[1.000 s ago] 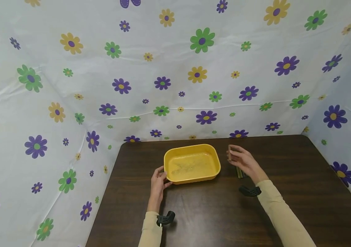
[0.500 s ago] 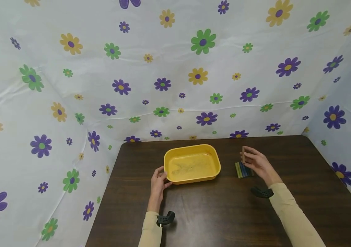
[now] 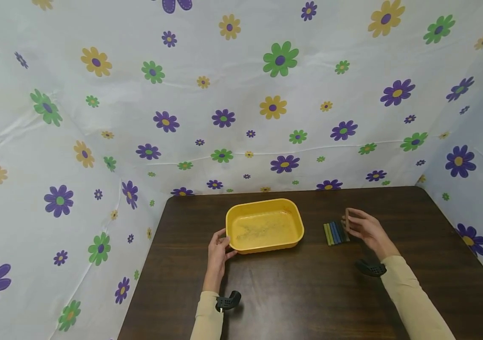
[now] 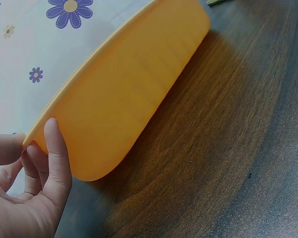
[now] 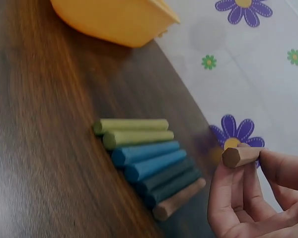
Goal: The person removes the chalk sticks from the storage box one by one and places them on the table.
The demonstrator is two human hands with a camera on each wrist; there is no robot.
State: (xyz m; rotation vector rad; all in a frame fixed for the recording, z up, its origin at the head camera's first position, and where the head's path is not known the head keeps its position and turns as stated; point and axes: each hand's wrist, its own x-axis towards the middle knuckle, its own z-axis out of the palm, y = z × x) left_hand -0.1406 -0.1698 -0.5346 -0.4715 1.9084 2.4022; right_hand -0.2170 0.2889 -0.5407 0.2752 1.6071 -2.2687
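My left hand pinches the rim of a yellow plastic tub at its near-left corner. Fingers press the outside wall in the left wrist view. To the right of the tub, my right hand holds a brown six-sided stick between thumb and fingers, raised over the table. Just left of that hand lies a side-by-side row of similar sticks: two light green, two blue, two dark teal and one brown, at the row's right end.
The dark wood-grain table meets a white flower-printed sheet at its back and sides. A black wrist camera sits on the left wrist, another black wrist camera on the right.
My right hand has moved right, away from the tub and past the row, still holding the brown stick. More of the row now shows. The left hand and tub have stayed put.
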